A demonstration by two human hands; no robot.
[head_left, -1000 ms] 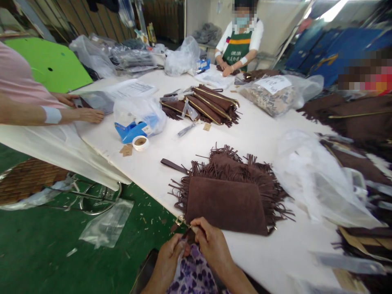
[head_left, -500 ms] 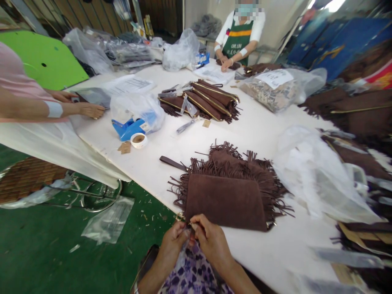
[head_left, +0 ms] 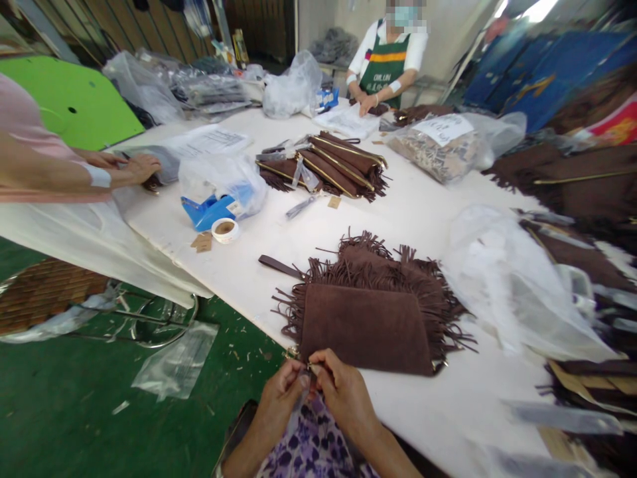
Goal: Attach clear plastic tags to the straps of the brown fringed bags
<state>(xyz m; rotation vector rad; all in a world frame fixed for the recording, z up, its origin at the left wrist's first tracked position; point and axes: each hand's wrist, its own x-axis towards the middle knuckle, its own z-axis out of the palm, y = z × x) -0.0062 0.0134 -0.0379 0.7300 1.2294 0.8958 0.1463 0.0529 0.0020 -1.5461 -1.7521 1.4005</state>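
While the brown fringed pouch [head_left: 365, 325] lies at the table's [head_left: 423, 212] near edge, my left hand [head_left: 281, 396] and right hand [head_left: 343, 393] pinch its zipper pull [head_left: 304, 377].

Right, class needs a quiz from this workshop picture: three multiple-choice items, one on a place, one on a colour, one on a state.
1. Where does the tape roll lie?
A. on the floor
B. on the table, by the blue dispenser
C. on the fringed bag

2. What colour is the fringed bag?
A. brown
B. green
C. white

3. How are the wearer's left hand and right hand placed?
A. flat on the table, wide apart
B. close together, fingers pinching at the bag's near corner
C. raised above the bag

Answers: 1 B, the roll sits on the white top just below the dispenser. 2 A, its suede and fringe are brown. 3 B, both hands meet at the gold-trimmed corner.
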